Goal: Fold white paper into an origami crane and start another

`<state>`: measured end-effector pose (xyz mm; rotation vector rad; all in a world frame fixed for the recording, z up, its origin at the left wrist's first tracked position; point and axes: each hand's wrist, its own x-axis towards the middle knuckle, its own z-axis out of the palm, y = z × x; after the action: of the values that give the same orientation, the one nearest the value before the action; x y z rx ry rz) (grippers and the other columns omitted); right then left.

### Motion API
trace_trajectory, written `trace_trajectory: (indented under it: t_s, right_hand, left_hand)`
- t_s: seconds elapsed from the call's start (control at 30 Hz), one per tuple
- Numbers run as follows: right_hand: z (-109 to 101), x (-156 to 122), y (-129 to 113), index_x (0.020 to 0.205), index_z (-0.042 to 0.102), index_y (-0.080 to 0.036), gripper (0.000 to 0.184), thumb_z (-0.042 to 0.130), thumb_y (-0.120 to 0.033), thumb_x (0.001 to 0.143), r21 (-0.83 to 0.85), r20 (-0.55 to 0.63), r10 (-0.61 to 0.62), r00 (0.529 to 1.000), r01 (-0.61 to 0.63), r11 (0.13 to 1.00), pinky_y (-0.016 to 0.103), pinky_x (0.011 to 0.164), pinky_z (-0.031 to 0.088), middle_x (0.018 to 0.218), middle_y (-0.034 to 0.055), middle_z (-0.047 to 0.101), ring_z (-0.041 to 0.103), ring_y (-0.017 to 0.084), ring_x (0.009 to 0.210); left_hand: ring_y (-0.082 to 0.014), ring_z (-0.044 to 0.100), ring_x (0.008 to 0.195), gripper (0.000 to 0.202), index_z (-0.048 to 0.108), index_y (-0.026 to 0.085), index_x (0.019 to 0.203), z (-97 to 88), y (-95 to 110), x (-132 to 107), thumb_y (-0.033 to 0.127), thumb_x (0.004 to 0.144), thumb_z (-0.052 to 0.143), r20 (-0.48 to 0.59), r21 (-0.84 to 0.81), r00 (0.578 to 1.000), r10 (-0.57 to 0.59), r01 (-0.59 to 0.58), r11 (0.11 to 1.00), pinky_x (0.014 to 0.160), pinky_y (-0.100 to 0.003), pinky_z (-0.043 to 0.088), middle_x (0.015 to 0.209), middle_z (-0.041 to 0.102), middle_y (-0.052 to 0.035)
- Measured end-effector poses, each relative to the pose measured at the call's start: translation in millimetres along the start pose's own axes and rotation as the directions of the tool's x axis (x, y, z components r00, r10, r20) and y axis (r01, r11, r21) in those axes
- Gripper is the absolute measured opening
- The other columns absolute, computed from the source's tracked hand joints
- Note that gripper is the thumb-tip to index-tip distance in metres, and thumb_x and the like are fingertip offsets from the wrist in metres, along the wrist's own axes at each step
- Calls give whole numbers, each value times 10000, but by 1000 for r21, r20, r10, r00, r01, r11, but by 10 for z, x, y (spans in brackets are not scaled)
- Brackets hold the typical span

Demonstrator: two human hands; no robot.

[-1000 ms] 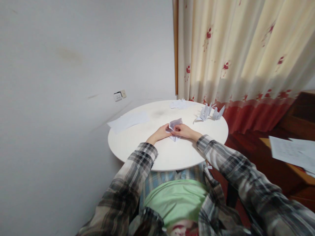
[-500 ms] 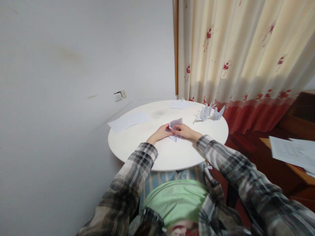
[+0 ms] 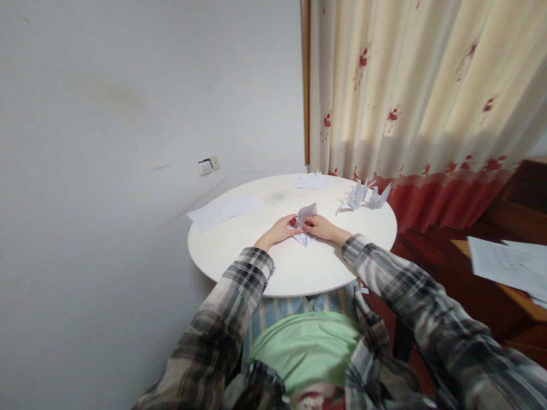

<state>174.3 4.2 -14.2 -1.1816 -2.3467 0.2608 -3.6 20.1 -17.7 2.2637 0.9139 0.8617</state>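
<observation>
A folded sheet of white paper [image 3: 306, 240] lies under both hands near the middle of the round white table [image 3: 239, 250]. Its upper flap stands raised beyond the fingers, and its pointed lower part faces me. My left hand [image 3: 282, 229] grips the paper's left side, thumb and fingers closed on it. From the right, my right hand [image 3: 319, 227] pinches the raised flap. The fingers hide part of the folds.
Folded paper cranes [image 3: 356, 196] stand at the table's right rear. White sheets [image 3: 224, 209] lie at the left, and more paper pieces [image 3: 311, 181] at the back. Wall at left, curtain [image 3: 410, 85] behind. Written papers [image 3: 508, 265] rest on a wooden surface at right.
The raised flap has narrowed and its left side has folded inward. My right fingers have shifted slightly on it; my left hand stays nearly in place.
</observation>
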Motion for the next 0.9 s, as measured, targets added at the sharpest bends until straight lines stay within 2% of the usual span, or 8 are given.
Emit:
trace_trajectory:
  t_s: [0.47, 0.73, 0.9]
  right_hand:
    - [56, 6, 79, 845, 624, -127, 140, 537, -221, 789, 84, -43, -75, 996, 79, 993, 189, 530, 273, 574, -29, 500, 396, 76, 524]
    - [69, 7, 87, 852, 643, -132, 154, 553, -238, 786, 80, -56, -77, 995, 81, 993, 190, 534, 277, 592, -21, 531, 407, 74, 528]
    - [75, 16, 100, 891, 647, -140, 167, 557, -228, 781, 73, -60, -80, 995, 85, 994, 187, 550, 289, 619, -15, 555, 418, 75, 539]
  left_hand:
    - [-137, 512, 810, 438, 564, 125, 1029, 15, -74, 17, 279, 634, 676, -2, -6, 1000, -13, 13, 1000, 792, -283, 415, 942, 596, -52]
    - [-151, 524, 810, 512, 549, 118, 1053, 9, -63, 11, 300, 600, 705, 8, 18, 1000, -10, 10, 1000, 773, -294, 425, 935, 595, -56]
    - [-147, 519, 789, 438, 571, 120, 1021, 21, -83, 24, 320, 644, 669, -19, 30, 1000, 10, -9, 1000, 761, -294, 428, 918, 591, -55]
